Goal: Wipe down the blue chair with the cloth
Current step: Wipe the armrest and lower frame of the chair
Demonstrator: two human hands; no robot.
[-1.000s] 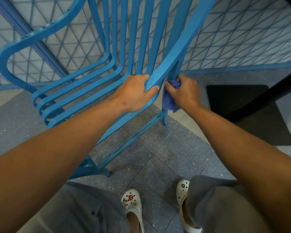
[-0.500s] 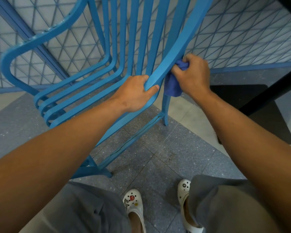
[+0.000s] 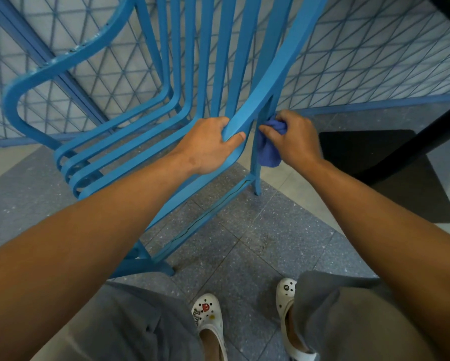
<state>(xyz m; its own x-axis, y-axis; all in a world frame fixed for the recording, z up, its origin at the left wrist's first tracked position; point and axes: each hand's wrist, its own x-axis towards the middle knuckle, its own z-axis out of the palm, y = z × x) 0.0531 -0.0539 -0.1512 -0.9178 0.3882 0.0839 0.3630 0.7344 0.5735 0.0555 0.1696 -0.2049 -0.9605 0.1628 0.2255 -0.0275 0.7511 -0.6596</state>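
Item: blue chair (image 3: 151, 131), filling the upper left and centre of the frame, standing on the floor.
Finish: painted blue all over; long flat slats run up the back and curve forward into the seat.
Frame: a broad outer rail sweeps from the top centre down toward the lower left; a looped armrest sits at the upper left, its paint speckled along the top edge.
Legs: one slim rear leg (image 3: 256, 175) touches the floor at centre; a low side bar beside it shows a dark crack line along its length.
Cloth (image 3: 268, 152): dark blue, bunched, soft-looking; at centre right of the frame, pressed against the upper part of the rear leg, just below the outer rail.
Left hand (image 3: 213, 147): grip clamped on the outer rail at the bend, fingers over the top, thumb underneath.
Right hand (image 3: 294, 139): grip closed round the cloth, fingers curled over its upper end; the lower end hangs free below the hand.
Floor (image 3: 257, 230): grey speckled tiles, paler tiles at the right.
Mat (image 3: 390, 173): black, on the floor at the right, well apart from the chair.
Fence (image 3: 362, 69): blue diagonal mesh panel behind the chair, across the top of the frame.
Shoes (image 3: 208, 316): white clogs with small charms, bottom centre.
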